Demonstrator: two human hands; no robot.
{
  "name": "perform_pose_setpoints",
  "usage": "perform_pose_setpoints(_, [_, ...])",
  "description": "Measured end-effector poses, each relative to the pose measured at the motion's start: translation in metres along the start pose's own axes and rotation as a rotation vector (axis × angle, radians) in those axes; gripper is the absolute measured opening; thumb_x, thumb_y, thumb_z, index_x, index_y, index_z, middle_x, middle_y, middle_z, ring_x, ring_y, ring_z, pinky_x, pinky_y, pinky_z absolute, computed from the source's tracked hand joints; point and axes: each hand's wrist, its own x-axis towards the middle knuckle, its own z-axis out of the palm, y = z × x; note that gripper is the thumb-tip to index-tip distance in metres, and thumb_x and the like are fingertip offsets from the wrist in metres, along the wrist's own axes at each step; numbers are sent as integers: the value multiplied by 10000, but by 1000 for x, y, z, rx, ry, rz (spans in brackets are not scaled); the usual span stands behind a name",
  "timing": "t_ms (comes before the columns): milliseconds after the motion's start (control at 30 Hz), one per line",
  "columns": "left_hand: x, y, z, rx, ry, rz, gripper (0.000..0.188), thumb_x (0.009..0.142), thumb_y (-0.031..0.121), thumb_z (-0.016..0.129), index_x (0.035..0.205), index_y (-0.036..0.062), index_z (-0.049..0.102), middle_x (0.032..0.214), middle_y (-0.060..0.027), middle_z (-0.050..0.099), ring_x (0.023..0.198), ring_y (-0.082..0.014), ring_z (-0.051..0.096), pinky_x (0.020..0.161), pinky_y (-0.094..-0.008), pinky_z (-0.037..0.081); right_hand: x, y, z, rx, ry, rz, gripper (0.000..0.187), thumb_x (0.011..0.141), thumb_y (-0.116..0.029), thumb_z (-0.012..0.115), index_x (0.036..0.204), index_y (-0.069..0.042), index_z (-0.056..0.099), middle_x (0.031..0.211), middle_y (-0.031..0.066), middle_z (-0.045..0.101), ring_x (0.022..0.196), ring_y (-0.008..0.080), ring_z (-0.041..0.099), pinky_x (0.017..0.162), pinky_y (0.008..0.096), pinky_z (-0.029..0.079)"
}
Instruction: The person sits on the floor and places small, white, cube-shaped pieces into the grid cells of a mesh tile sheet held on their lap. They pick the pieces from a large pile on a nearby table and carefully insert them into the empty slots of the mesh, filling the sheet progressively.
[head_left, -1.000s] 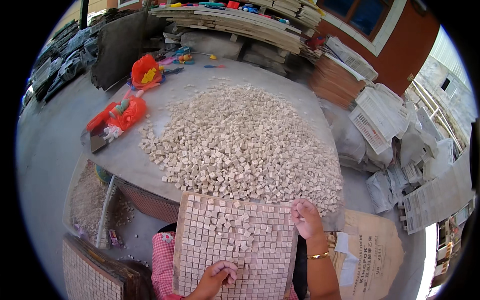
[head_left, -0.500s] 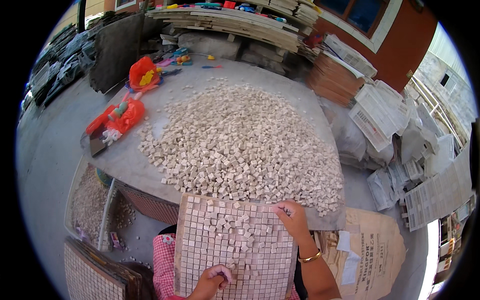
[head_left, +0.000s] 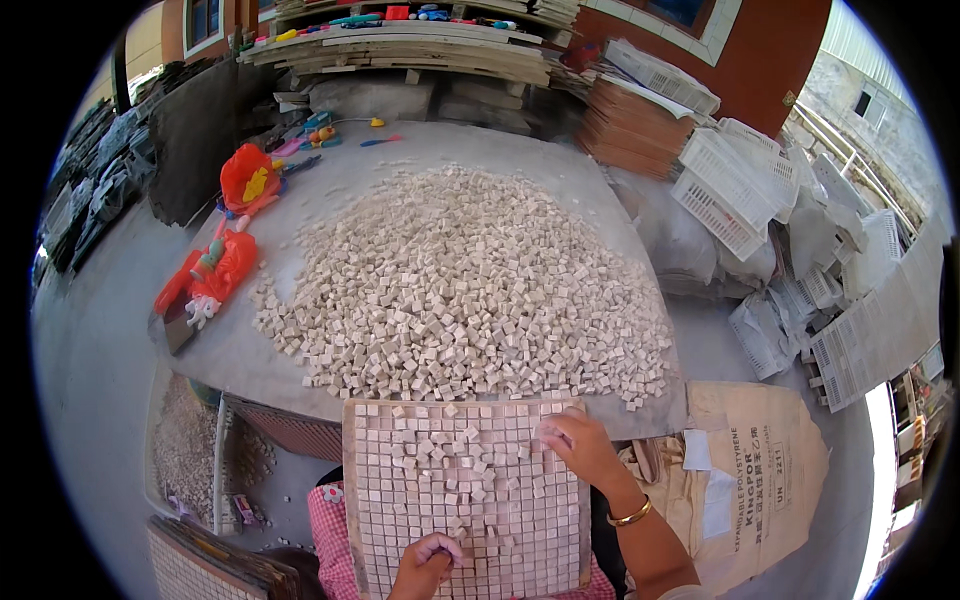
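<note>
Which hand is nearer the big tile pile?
Right. The right hand is over the tray near its far right corner; the left hand is over its lower middle, farther from the tile pile.

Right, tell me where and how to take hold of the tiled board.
Grip the board midway along its left and right edges, one hand coming in from each outer side. It is wide and straight-sided, its far edge lies close to the table, and loose tiles sit on top, so an even, level hold seems safest.
</note>
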Motion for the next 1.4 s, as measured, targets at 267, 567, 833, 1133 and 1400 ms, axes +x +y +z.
perform_pose_setpoints(267, [14, 50, 32, 210, -74, 132, 123, 892, 12, 465, 908, 1, 587, 806, -31, 583, 662, -92, 517, 601, -228, 433, -23, 19, 11, -49, 96, -153, 193, 787, -114, 661, 959, -34, 621, 853, 116, 569, 777, 305, 576, 687, 372, 483])
perform_pose_setpoints(567, [95, 82, 49, 955, 147, 897, 133, 814, -1, 583, 934, 25, 635, 812, -103, 627, 650, -236, 611, 580, -323, 478, -23, 17, 18, 13, 115, -98, 134, 787, -82, 625, 915, -52, 598, 841, 112, 527, 766, 325, 565, 660, 393, 473])
perform_pose_setpoints(833, [136, 93, 58, 1336, 188, 921, 202, 805, 93, 640, 1005, 64, 639, 936, -70, 590, 709, -275, 614, 581, -363, 502, -17, 18, 22, 101, 153, -51, 112, 771, -63, 633, 878, -47, 604, 817, 109, 542, 744, 307, 568, 636, 381, 465])
perform_pose_setpoints(1133, [121, 89, 69, 1251, 126, 926, 201, 789, 83, 658, 989, 64, 647, 914, -86, 596, 718, -290, 609, 601, -365, 496, -41, 28, 3, 442, 386, 217, 121, 747, -70, 710, 834, -9, 653, 665, 56, 578, 562, 112, 516, 530, 247, 414])
perform_pose_setpoints(1400, [126, 86, 108, 1339, 73, 976, 246, 798, 128, 666, 1038, 93, 625, 952, -66, 593, 726, -283, 616, 576, -360, 502, -42, 44, 3, 507, 569, 230, 95, 772, -73, 693, 824, -7, 648, 694, 48, 609, 575, 89, 529, 542, 233, 420])
